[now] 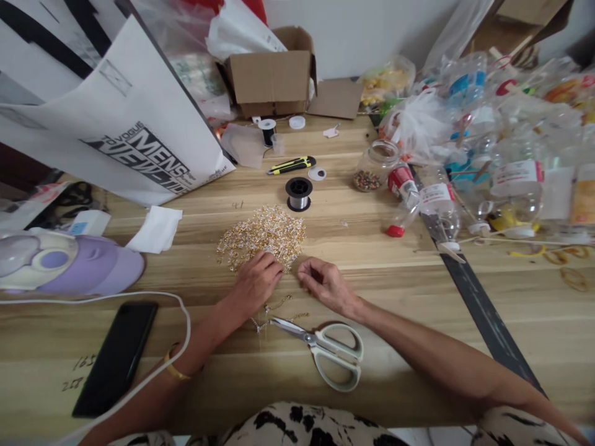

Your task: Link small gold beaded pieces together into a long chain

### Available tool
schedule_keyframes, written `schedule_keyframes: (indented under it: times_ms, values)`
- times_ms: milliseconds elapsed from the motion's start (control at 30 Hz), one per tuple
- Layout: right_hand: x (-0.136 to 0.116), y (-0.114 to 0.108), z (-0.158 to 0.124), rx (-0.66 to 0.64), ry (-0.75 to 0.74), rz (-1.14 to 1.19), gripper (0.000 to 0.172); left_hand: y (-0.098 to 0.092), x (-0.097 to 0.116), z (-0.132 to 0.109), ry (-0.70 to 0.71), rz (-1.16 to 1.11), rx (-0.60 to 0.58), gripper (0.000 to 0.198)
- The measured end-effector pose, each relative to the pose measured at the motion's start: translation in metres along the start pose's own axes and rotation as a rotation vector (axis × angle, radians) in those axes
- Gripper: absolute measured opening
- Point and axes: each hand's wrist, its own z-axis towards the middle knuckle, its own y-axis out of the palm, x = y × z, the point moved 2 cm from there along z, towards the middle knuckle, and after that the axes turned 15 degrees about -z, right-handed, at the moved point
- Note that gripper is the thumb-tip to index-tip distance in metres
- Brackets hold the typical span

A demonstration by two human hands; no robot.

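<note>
A heap of small gold and clear beads lies on the wooden table. My left hand rests at the heap's near edge with its fingers curled into the beads. My right hand sits just to the right of it, its fingers pinched together on something too small to make out. A short beaded strand lies between and below the hands. White-handled scissors lie closed just in front of my right wrist. A spool of clear thread stands beyond the heap.
A black phone and a white cable lie at the near left, with a purple device behind them. A utility knife, a glass jar, a cardboard box, a printed bag and several plastic bottles crowd the back and right.
</note>
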Motion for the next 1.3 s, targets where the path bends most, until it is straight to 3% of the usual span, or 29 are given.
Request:
schedule_keyframes:
  times_ms: [300,467,567,667,767,1067,1300]
  values:
    - [-0.001,-0.001,0.0,0.0,-0.005,-0.019,0.013,0.002,-0.001,0.0,0.004,-0.038,0.045,0.016]
    - [-0.002,-0.001,0.001,0.014,-0.013,-0.022,0.012,0.001,-0.002,0.0,-0.025,-0.317,0.23,0.011]
    - [-0.003,-0.002,0.0,0.015,-0.02,-0.027,0.012,0.002,-0.002,0.0,-0.171,-0.544,0.296,0.005]
    - [-0.004,-0.003,0.0,0.012,-0.031,-0.024,0.012,0.005,-0.003,-0.001,-0.363,-0.791,0.278,0.006]
    - [-0.006,-0.004,0.0,0.014,-0.043,-0.026,0.011,0.005,-0.005,-0.002,-0.456,-0.934,0.262,0.01]
    - [-0.007,-0.003,-0.001,0.049,-0.097,-0.046,0.01,0.006,-0.008,-0.002,-0.521,-1.086,0.247,0.012]
    - [-0.013,-0.007,-0.002,0.135,-0.245,-0.14,0.008,0.009,-0.006,-0.002,-0.537,-1.115,0.237,0.013]
